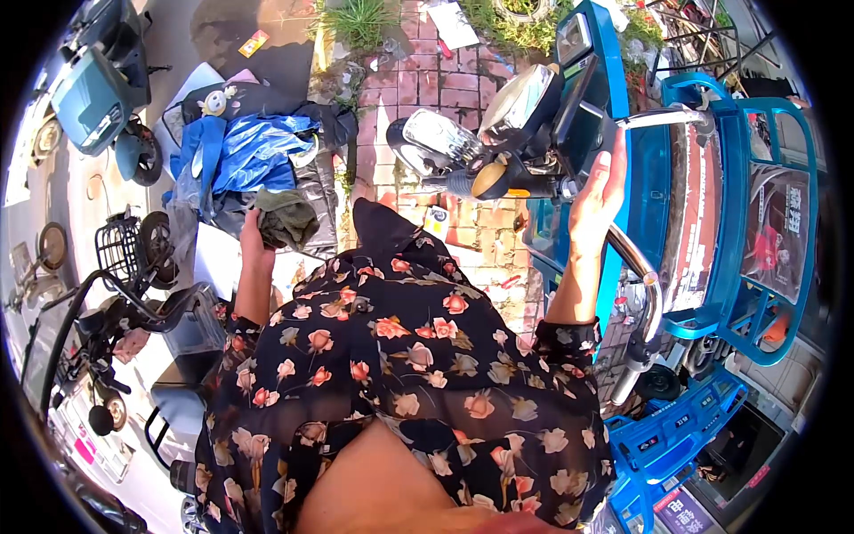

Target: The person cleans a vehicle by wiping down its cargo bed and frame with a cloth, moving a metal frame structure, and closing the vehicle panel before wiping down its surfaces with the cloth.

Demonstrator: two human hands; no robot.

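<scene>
My left hand point(255, 240) is closed on a crumpled dark green cloth point(289, 220), out to my left. Just beyond the cloth lies a bundled blue plastic sheet point(267, 147) on top of a dark padded cover point(311, 212). To my right, my right hand point(598, 200) is held up with its fingers stretched out and nothing in it. That palm is next to the blue front panel point(647, 196) of a cart-like vehicle; whether it touches the panel I cannot tell. A bent chrome bar point(636, 254) runs beside the right wrist.
Round mirrors or lamps point(440, 135) stick out ahead over red paving bricks point(427, 84). A blue metal seat frame point(765, 329) stands at the right. On the left are a parked teal scooter point(93, 102) and a bike with a black wire basket point(120, 249).
</scene>
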